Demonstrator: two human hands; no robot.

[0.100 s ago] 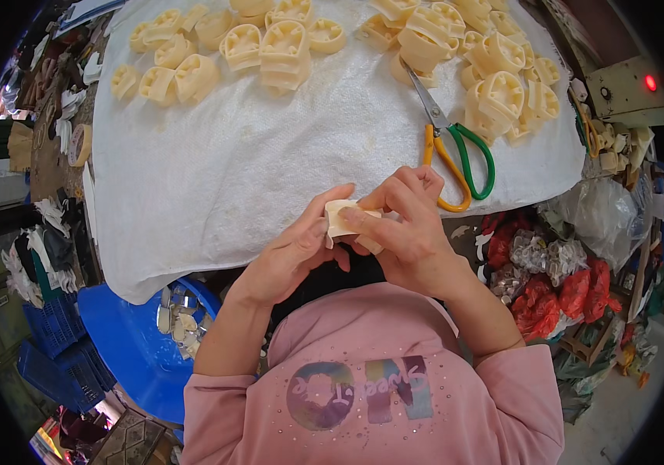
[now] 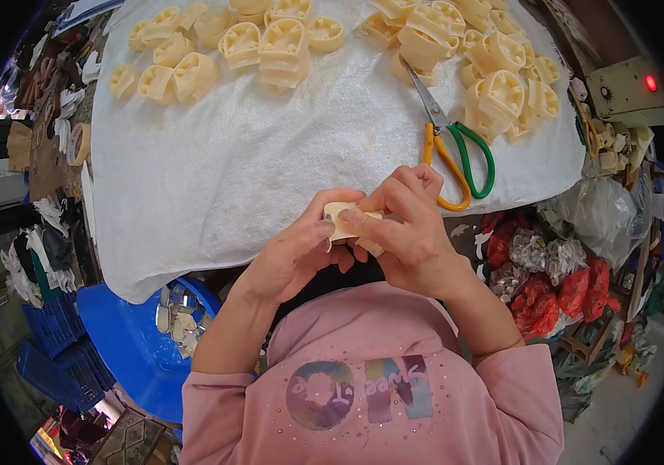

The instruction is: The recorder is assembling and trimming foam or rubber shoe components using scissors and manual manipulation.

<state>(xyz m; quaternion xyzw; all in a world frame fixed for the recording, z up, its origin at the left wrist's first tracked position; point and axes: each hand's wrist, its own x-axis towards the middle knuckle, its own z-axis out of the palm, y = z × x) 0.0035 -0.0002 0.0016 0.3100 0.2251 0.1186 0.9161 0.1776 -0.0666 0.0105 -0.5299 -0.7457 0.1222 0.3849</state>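
A small cream plastic piece (image 2: 345, 219) is held between both hands just past the near edge of the white woven cloth (image 2: 254, 170). My left hand (image 2: 297, 252) grips it from the left with the thumb on top. My right hand (image 2: 405, 229) pinches it from the right, fingers curled over it. Scissors (image 2: 456, 147) with one orange and one green handle lie on the cloth right behind my right hand. Several cream moulded pieces lie in heaps at the far left (image 2: 169, 66), the far middle (image 2: 281, 43) and the far right (image 2: 494, 85).
A blue tub (image 2: 126, 333) with small pale parts stands under the table at the left. Red and clear bags (image 2: 557, 271) pile up at the right. A beige box with a red light (image 2: 634, 89) sits at the far right. Clutter lines the left edge (image 2: 45, 139).
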